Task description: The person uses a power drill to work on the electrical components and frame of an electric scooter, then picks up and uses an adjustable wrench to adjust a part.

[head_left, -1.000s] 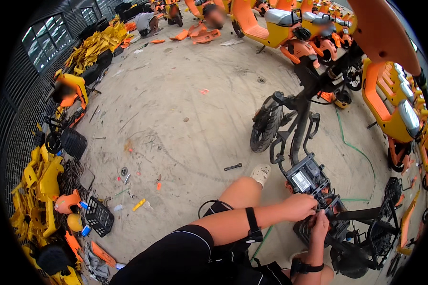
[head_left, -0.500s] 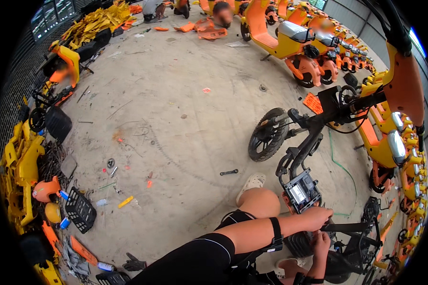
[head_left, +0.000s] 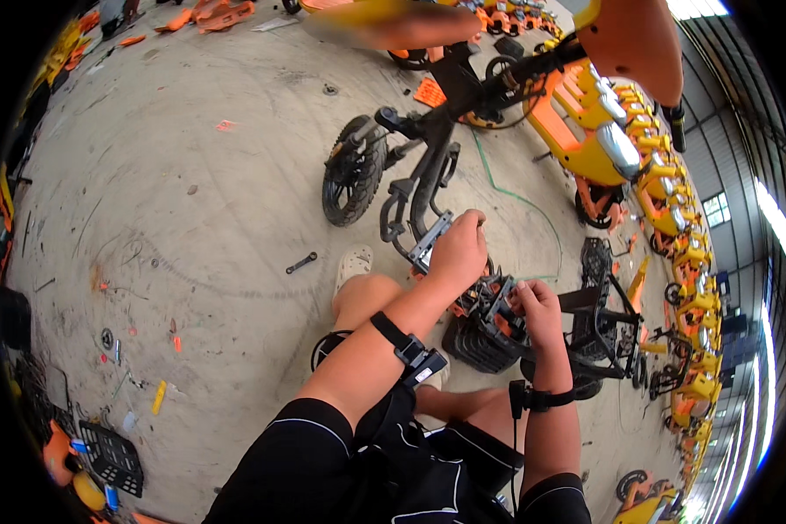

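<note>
A stripped black scooter frame (head_left: pixel 437 148) stands in front of me, its front wheel (head_left: pixel 355 172) at the far end. My left hand (head_left: pixel 459 251), fingers curled closed, is over the frame's middle beside a grey tray-like box (head_left: pixel 430 246), which it partly covers. What it holds, if anything, is hidden. Nearer and to the right, my right hand (head_left: pixel 537 307) is closed, fingertips pinched, at a cluster of dark parts and wires (head_left: pixel 496 310) with orange bits. Anything between those fingertips is too small to make out. Below the cluster is a black ribbed part (head_left: pixel 479 346).
A wrench (head_left: pixel 302 262) lies on the concrete floor left of my foot. Yellow-orange scooters (head_left: pixel 598 144) line the right side. A green cord (head_left: pixel 506 189) runs behind the frame. A black crate (head_left: pixel 112 458) and loose scraps lie at lower left.
The view has swung right, so the scooter frame appears further left. My hands, close together at the frame before, are now apart, the left one further forward over the box.
</note>
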`<state>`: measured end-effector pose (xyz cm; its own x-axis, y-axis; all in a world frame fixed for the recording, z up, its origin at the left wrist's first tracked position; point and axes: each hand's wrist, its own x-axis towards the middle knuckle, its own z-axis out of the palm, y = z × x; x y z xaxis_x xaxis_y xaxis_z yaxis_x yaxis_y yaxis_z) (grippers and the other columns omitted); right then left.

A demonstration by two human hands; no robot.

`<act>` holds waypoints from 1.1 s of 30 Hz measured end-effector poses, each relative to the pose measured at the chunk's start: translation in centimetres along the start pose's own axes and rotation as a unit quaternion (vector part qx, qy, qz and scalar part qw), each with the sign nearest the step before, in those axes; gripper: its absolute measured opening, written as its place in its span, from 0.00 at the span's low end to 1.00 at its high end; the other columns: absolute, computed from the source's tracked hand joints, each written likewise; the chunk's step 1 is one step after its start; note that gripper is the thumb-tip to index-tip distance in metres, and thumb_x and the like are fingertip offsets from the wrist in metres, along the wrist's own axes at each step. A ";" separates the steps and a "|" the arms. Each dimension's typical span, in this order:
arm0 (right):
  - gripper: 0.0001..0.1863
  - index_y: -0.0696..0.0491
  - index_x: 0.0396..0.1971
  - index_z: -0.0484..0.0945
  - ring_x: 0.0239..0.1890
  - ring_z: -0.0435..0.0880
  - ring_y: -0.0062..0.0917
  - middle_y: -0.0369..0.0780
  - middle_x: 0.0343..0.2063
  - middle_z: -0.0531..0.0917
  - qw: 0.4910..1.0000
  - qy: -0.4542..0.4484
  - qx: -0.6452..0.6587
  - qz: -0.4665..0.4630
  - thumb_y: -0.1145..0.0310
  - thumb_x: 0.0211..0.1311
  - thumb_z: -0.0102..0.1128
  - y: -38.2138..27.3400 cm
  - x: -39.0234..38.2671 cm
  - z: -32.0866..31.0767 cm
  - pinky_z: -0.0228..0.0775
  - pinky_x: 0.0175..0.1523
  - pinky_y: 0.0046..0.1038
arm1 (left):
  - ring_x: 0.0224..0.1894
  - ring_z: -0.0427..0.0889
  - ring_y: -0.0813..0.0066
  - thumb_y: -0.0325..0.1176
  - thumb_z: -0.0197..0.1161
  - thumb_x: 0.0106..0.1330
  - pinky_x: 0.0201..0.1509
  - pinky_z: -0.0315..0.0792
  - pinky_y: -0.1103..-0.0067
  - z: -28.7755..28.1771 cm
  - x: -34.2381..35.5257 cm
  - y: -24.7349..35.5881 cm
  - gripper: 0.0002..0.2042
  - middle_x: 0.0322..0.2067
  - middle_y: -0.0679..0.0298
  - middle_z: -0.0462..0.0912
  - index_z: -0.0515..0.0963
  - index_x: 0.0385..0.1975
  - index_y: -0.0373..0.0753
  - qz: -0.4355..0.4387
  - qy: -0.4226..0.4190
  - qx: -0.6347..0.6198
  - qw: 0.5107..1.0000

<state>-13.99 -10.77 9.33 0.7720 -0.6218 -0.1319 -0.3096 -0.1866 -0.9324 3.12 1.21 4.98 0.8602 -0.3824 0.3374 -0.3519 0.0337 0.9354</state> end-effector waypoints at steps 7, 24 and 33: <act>0.13 0.54 0.31 0.78 0.20 0.72 0.14 0.33 0.22 0.78 0.987 0.055 0.145 0.051 0.62 0.74 0.59 4.3 1.0 0.9 0.66 0.28 0.19 | 0.44 0.82 0.45 0.30 0.56 0.71 0.48 0.76 0.60 0.1 -1.2 -0.1 0.09 0.41 0.49 0.83 0.76 0.48 0.37 0.011 -0.040 0.086 0.995; 0.13 0.59 0.39 0.82 0.38 0.88 0.35 0.47 0.31 0.87 0.972 -0.133 -0.149 -0.127 0.64 0.65 0.63 3.7 7.7 8.7 0.77 0.43 0.33 | 0.40 0.86 0.64 0.33 0.62 0.70 0.46 0.78 0.72 -6.1 -2.9 -1.2 0.13 0.41 0.54 0.86 0.79 0.51 0.35 -0.076 -0.019 0.102 0.992; 0.17 0.57 0.40 0.83 0.42 0.85 0.47 0.50 0.36 0.87 0.921 -0.218 -0.302 -0.116 0.58 0.59 0.63 5.3 10.0 7.6 0.77 0.48 0.42 | 0.39 0.86 0.64 0.32 0.60 0.70 0.46 0.79 0.71 -4.4 -0.5 3.9 0.12 0.40 0.55 0.85 0.77 0.50 0.35 -0.034 -0.124 0.097 0.987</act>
<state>-3.76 -12.21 0.49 0.9648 -0.1718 -0.1991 -0.2594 -0.7470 -0.6121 2.90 5.57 8.89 0.7761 -0.5929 0.2149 -0.3806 -0.1687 0.9092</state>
